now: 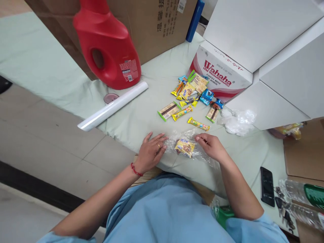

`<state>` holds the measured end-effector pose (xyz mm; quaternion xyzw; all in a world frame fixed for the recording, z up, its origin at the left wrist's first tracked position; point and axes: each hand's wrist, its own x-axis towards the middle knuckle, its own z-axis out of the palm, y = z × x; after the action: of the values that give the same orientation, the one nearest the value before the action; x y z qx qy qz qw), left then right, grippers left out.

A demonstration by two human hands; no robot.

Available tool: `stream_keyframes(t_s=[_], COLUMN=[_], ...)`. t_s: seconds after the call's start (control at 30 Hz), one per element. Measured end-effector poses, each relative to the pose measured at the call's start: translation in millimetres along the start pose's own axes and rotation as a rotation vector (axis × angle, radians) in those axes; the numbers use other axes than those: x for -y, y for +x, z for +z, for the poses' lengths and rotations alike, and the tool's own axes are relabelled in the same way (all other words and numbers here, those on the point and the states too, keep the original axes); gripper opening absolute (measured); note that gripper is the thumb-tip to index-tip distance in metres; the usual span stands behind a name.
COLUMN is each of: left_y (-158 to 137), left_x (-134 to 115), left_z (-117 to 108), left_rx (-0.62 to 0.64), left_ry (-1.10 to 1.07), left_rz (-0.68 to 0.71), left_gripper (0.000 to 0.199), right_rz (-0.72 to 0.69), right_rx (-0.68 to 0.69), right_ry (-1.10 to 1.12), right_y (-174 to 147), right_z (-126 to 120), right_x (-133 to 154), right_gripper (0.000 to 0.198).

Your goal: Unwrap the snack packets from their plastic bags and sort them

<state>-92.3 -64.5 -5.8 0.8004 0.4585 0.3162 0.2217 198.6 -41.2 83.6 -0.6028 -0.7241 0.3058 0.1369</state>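
Observation:
A yellow snack packet (185, 147) lies on or inside a clear plastic bag (172, 138) in front of me; which of the two I cannot tell. My left hand (152, 151) rests flat at the bag's left edge with its fingers apart. On the other side, my right hand (211, 145) has thumb and finger pinched on the plastic. Just beyond the bag are a yellow snack bar (198, 124), another yellow bar (182, 113) and a green-ended wafer packet (169, 111). Behind them is a pile of mixed snack packets (187, 91).
A white roll (113, 106) and a red detergent jug (108, 50) stand out at left. Behind is a large cardboard box (152, 30). A Wahaha carton (217, 74), crumpled plastic bags (238, 121), a phone (267, 186), keys (285, 209) and plastic bottles (296, 190) are on the right.

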Motion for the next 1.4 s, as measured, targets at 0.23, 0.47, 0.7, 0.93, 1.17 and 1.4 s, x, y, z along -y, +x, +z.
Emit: stream_keyframes(t_s=[0.23,0.47,0.7,0.93,1.17,1.4], left_y=[0.4,0.1,-0.1,0.1,0.7,1.3], left_x=[0.3,0.6,1.2,-0.6,-1.4,-1.4], left_z=[5.3,7.1,8.9,8.8,9.7,11.7], left_rx=[0.005,0.0,-0.01,-0.017,-0.02,-0.039], left_ry=[0.034,0.051,0.06,0.058,0.087,0.121], left_rz=[-0.017,-0.027,-0.029,-0.039,-0.052,-0.053], left_gripper=[0.032,0.033,0.034,0.033,0.029,0.029], right_rz=[0.019,-0.072,-0.123,-0.367,-0.253,-0.213], right_rx=[0.321,0.472,0.426,0.428,0.352,0.358], right_ry=[0.012,0.125,-0.015,-0.016,-0.017,0.035], right_y=[37.6,43.1,42.2,30.8,24.4,25.2], right_z=[7.8,-1.5,-0.4,-17.8,-16.7,-12.3], right_x=[-2.6,-0.1,9.6,-4.2,-14.0,-1.5], right_gripper=[0.031,0.025,0.019,0.033,0.009,0.011])
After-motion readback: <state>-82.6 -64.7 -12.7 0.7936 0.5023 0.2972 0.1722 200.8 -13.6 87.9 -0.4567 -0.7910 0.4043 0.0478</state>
